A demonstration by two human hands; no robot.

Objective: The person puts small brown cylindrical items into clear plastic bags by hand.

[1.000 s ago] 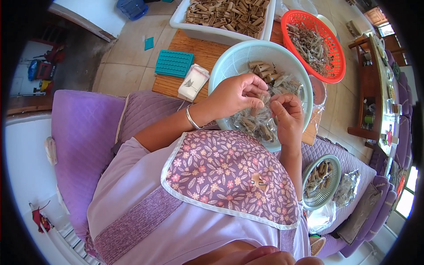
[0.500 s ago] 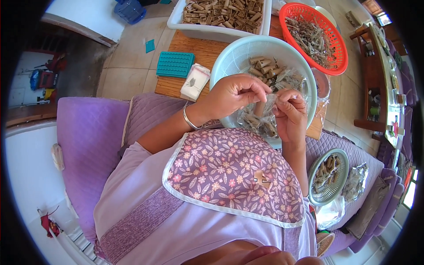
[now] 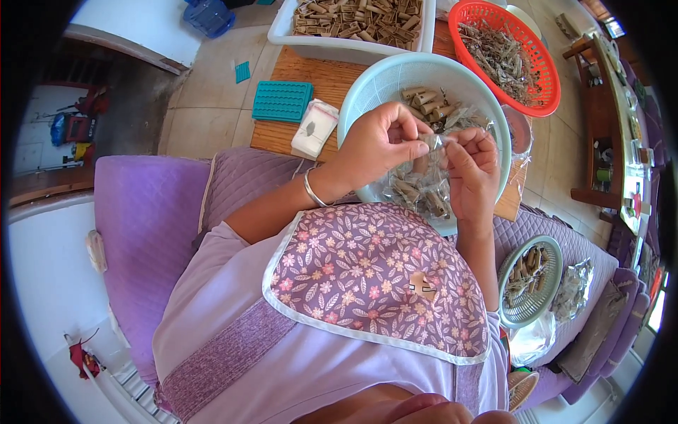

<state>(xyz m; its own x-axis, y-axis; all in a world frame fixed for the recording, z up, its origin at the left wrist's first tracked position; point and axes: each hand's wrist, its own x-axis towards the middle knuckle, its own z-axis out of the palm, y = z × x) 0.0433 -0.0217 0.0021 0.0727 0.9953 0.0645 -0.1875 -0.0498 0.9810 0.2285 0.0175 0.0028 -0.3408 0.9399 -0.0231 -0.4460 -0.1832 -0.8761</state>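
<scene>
Over a pale blue mesh basket (image 3: 361, 92), my left hand (image 3: 378, 147) and my right hand (image 3: 472, 169) pinch the upper edge of a small clear plastic bag (image 3: 433, 144) from either side. Inside the bag a brown tube-like piece (image 3: 421, 164) hangs upright. Beneath my hands the basket holds bagged brown pieces (image 3: 431, 201). Loose brown tubes (image 3: 429, 104) lie toward its far side. Both thumbs press against the fingers, and the exact grip on the thin film is partly hidden.
Beyond the basket stands a white tub (image 3: 339, 51) of brown pieces. A red basket (image 3: 553, 85) of dark, stringy bits is at the far right. Left on the wooden table (image 3: 270, 138) are a teal ridged tray (image 3: 282, 101) and a stack of clear bags (image 3: 314, 129). A small green basket (image 3: 507, 311) sits at my right.
My fingers have shifted along the bag's upper edge, and the left thumb now lies flatter on the film. Slightly more of the bag shows between my hands. The whole view has shifted a little.
</scene>
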